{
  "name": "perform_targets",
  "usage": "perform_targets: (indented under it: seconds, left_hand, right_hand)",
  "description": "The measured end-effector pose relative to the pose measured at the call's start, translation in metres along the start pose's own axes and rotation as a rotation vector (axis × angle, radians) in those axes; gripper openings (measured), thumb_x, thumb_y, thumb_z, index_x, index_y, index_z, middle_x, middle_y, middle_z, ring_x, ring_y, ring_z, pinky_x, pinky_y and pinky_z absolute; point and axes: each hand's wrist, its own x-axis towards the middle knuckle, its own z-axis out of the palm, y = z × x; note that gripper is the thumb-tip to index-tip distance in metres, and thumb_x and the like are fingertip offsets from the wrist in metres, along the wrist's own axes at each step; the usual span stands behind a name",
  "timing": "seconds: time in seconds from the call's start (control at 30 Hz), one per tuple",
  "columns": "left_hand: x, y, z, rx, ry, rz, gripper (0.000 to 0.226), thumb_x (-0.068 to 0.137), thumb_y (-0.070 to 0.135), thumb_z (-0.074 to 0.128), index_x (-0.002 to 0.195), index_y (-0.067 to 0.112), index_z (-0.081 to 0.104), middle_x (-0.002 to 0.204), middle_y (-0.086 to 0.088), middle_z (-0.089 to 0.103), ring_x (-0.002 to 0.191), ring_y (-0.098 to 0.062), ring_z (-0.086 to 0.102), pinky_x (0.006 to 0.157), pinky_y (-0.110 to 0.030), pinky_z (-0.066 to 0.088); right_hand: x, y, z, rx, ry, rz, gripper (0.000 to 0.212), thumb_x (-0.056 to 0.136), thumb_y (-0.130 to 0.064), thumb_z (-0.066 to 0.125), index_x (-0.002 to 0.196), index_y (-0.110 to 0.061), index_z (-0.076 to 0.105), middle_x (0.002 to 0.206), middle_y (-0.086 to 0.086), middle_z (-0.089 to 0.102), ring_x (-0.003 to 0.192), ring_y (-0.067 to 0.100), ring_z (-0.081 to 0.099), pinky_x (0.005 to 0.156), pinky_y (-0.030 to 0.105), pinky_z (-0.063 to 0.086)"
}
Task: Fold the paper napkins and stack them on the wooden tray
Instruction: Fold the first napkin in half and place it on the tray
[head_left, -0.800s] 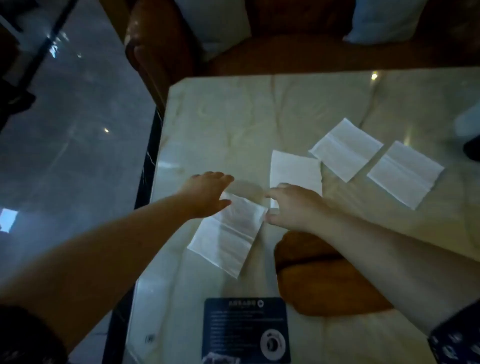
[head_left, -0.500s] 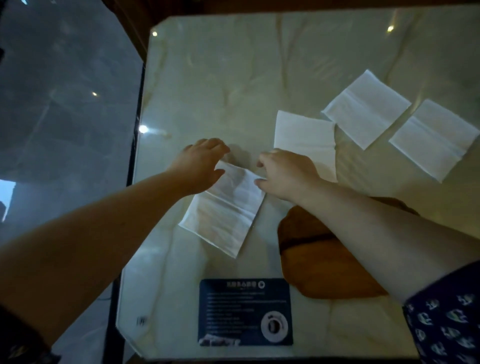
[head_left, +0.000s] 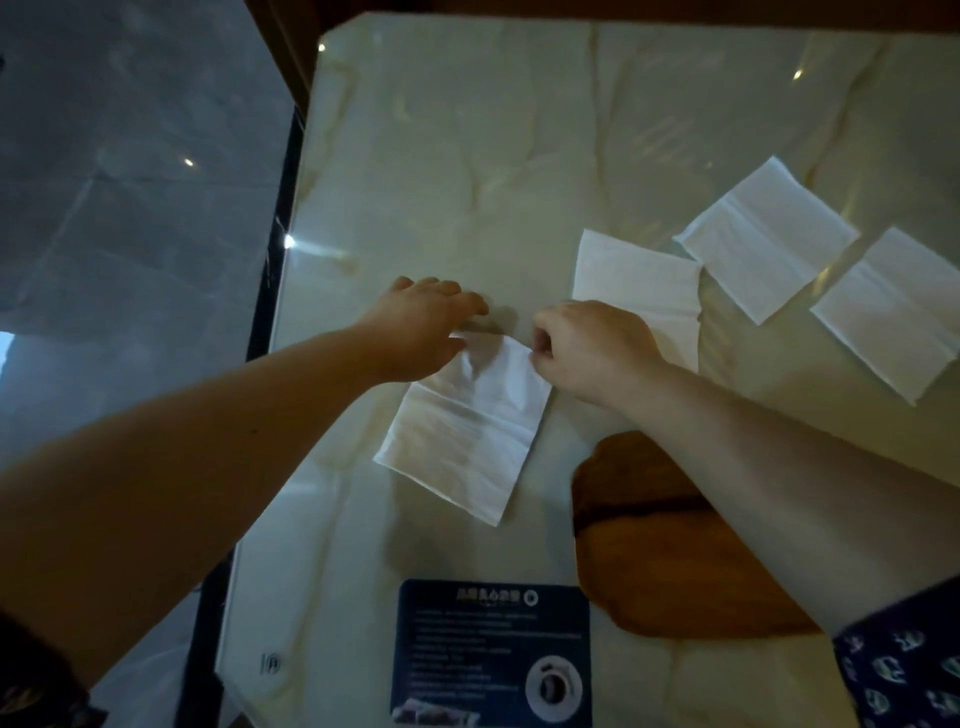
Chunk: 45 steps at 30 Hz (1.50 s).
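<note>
Fingers (head_left: 540, 347) of right hand (head_left: 597, 348) pinched on far right corner of nearest napkin (head_left: 467, 431), that far edge lifted slightly off marble bench (head_left: 467, 156); fingers (head_left: 467, 304) of left hand (head_left: 421, 327) laid over far left corner, grip there hidden, so cannot tell whether clenched or just pressing. Just right of that napkin, partly under right forearm, wooden tray (head_left: 639, 530), bare where visible. Farther off, three more napkins flat on bench: second napkin (head_left: 639, 280) behind right hand, third napkin (head_left: 763, 234), fourth napkin (head_left: 893, 312) toward right edge; dark printed card (head_left: 493, 654) at near edge.
</note>
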Motion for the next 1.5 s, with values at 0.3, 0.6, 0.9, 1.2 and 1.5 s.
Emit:
perform_targets:
  seconds: [0.3, 0.6, 0.9, 1.2, 1.5]
  left_hand:
    - [-0.048, -0.005, -0.01, -0.197, 0.157, -0.13, 0.012, 0.085, 0.018, 0.061, 0.097, 0.014, 0.064, 0.091, -0.006, 0.066, 0.077, -0.017, 0.052, 0.067, -0.029, 0.039]
    - [-0.104, 0.017, 0.008, -0.005, 0.212, 0.009, 0.019, 0.078, 0.005, 0.064, 0.096, 0.011, 0.068, 0.083, -0.009, 0.071, 0.074, -0.032, 0.063, 0.063, -0.039, 0.05]
    - [-0.132, 0.025, 0.029, 0.109, 0.092, 0.1, 0.007, 0.079, 0.014, 0.062, 0.083, 0.014, 0.067, 0.077, -0.006, 0.066, 0.066, -0.027, 0.058, 0.056, -0.036, 0.047]
    - [-0.127, 0.017, 0.034, -0.042, 0.18, -0.043, 0.025, 0.082, 0.035, 0.062, 0.097, 0.016, 0.066, 0.091, -0.006, 0.068, 0.076, -0.026, 0.063, 0.063, -0.033, 0.048]
    - [-0.103, 0.008, 0.042, -0.054, 0.19, -0.273, 0.042, 0.085, 0.037, 0.058, 0.122, 0.019, 0.052, 0.116, -0.006, 0.059, 0.104, -0.029, 0.056, 0.078, -0.043, 0.049]
  right_hand:
    - [0.0, -0.02, -0.02, 0.103, 0.115, -0.107, 0.008, 0.083, -0.031, 0.057, 0.082, -0.023, 0.06, 0.08, -0.001, 0.068, 0.077, 0.024, 0.061, 0.059, 0.032, 0.043]
    - [-0.053, -0.029, 0.0, 0.122, 0.067, -0.29, 0.015, 0.086, -0.026, 0.059, 0.099, -0.021, 0.063, 0.089, -0.004, 0.066, 0.075, 0.019, 0.06, 0.06, 0.032, 0.046]
    - [-0.085, -0.034, 0.034, 0.08, -0.04, -0.349, 0.008, 0.084, -0.025, 0.059, 0.089, -0.02, 0.065, 0.088, -0.003, 0.066, 0.074, 0.017, 0.061, 0.055, 0.024, 0.033]
    - [-0.072, -0.022, 0.035, 0.162, -0.026, -0.194, 0.025, 0.081, -0.05, 0.057, 0.092, -0.028, 0.06, 0.084, -0.011, 0.056, 0.07, 0.01, 0.055, 0.054, 0.027, 0.043]
    - [-0.043, -0.022, 0.041, 0.167, 0.013, 0.023, 0.026, 0.083, -0.034, 0.062, 0.104, -0.018, 0.058, 0.11, 0.0, 0.059, 0.091, 0.021, 0.059, 0.068, 0.032, 0.043]
